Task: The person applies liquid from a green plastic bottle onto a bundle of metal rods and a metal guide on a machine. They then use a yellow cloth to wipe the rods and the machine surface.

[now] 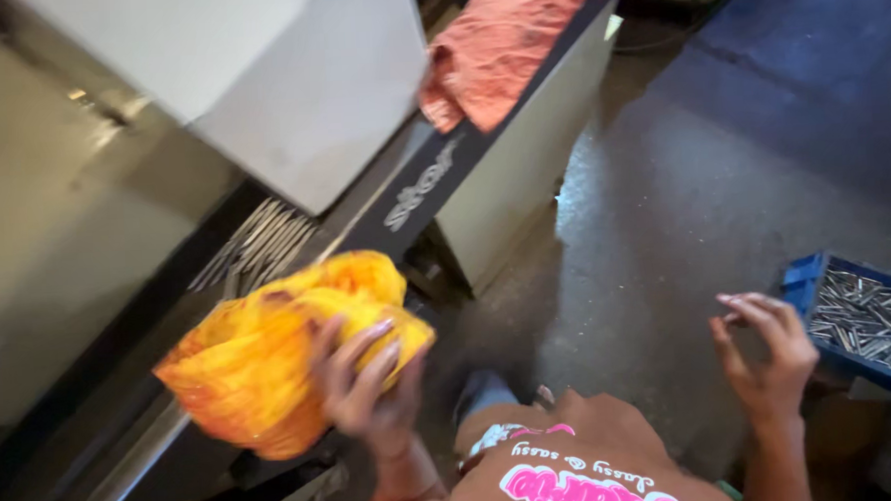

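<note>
Left hand (366, 384): grip clenched on crumpled orange-yellow cloth (270, 358), held above grey machine ledge (134, 464). Right hand (770, 352): fingers spread, holding nothing, hovering just beside blue plastic crate (802, 280) of small metal pins (869, 322) on floor. Pink-red rag (497, 43) lies on machine top, well apart.

A crumpled yellow-and-orange cloth (270, 363) sits bunched in the grip of the left hand (363, 384), fingers (370, 346) pressed into its folds. The fabric is mottled, bright yellow along its upper ridges and deeper orange toward the lower left, where a loose bulge hangs free. It is held up beside the machine's dark front edge (432, 171), just in front of a row of thin metal rods (260, 244).
</note>
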